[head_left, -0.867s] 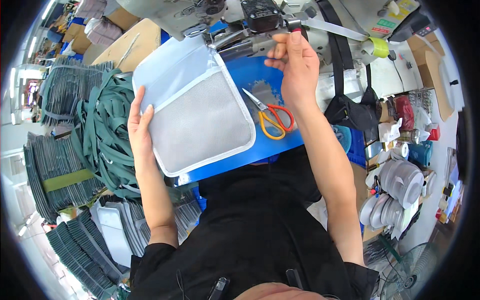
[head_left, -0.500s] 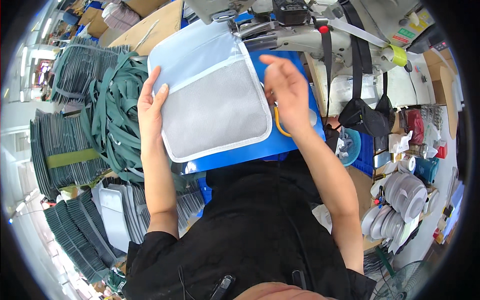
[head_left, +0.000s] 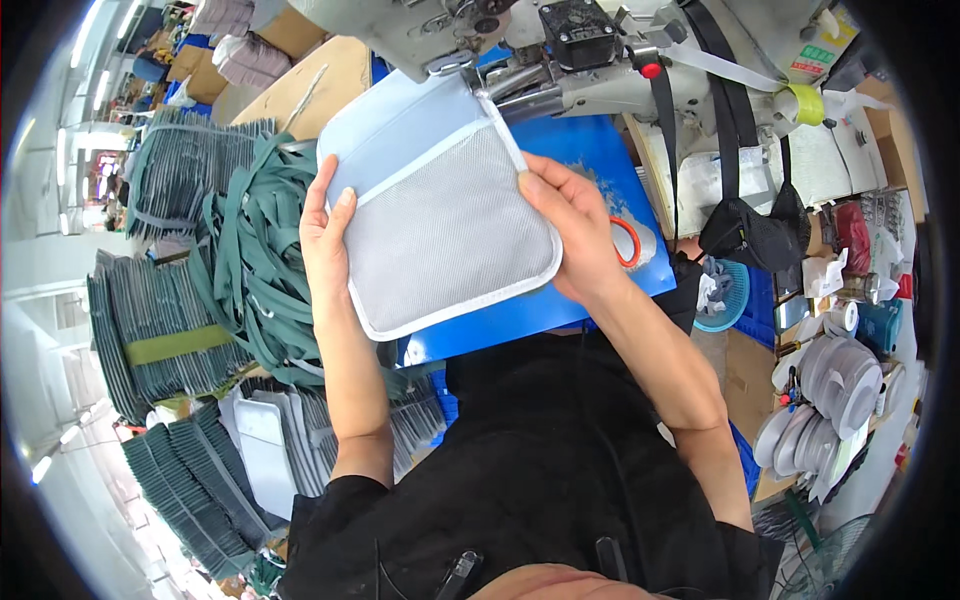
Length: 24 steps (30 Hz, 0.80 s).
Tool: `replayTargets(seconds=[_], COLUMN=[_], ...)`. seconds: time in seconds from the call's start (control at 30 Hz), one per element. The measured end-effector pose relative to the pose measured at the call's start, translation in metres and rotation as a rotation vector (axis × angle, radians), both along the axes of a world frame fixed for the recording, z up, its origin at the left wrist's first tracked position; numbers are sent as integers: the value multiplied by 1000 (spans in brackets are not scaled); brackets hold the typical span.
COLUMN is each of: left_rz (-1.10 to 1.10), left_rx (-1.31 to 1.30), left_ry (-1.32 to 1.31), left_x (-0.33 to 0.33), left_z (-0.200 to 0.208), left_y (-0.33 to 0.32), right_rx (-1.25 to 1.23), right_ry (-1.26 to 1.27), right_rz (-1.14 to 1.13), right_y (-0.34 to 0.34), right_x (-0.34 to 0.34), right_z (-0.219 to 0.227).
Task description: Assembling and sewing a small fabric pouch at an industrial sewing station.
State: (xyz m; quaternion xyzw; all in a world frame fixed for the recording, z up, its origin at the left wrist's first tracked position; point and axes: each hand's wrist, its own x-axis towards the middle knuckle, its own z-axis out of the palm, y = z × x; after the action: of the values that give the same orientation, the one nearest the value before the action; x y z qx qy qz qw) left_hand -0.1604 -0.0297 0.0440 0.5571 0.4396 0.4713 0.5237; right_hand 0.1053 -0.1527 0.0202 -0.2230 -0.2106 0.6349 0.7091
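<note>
A pale grey fabric panel point(head_left: 450, 220) with a mesh pocket and white bound edges lies tilted before me, its far corner at the presser foot of a sewing machine point(head_left: 470, 65). My left hand point(head_left: 328, 235) is closed on its left edge, thumb on top and the other fingers partly hidden. On the right edge my right hand point(head_left: 578, 225) is closed too, thumb tip at the binding, some fingers out of sight beneath. Just right of that hand, an orange loop handle point(head_left: 627, 243) shows on the blue work surface point(head_left: 480, 325).
Green straps point(head_left: 265, 270) heap at the left beside stacks of grey-green panels point(head_left: 180, 310). Black straps point(head_left: 728, 150) hang from the machine at right. A turquoise basket point(head_left: 725, 295) and white tape rolls point(head_left: 840, 375) stand farther right.
My right hand, blurred and off the panel before, now grips its right edge. My left hand keeps its hold. The whole view has shifted slightly.
</note>
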Motion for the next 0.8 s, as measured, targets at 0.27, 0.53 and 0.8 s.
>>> replayTargets(seconds=[0.27,0.53,0.8], left_rz=[-2,-19,-67], left_rx=[92,105,-106], left_ry=[60,73,-133], left_x=[6,17,9], left_z=[17,26,40], left_y=[47,100,62], right_rx=[-9,-106,121], right_ry=[14,-508,-1497], right_rz=[-11,-106,-1540], right_y=[42,32,-17], right_x=[0,28,260], right_z=[2,26,162])
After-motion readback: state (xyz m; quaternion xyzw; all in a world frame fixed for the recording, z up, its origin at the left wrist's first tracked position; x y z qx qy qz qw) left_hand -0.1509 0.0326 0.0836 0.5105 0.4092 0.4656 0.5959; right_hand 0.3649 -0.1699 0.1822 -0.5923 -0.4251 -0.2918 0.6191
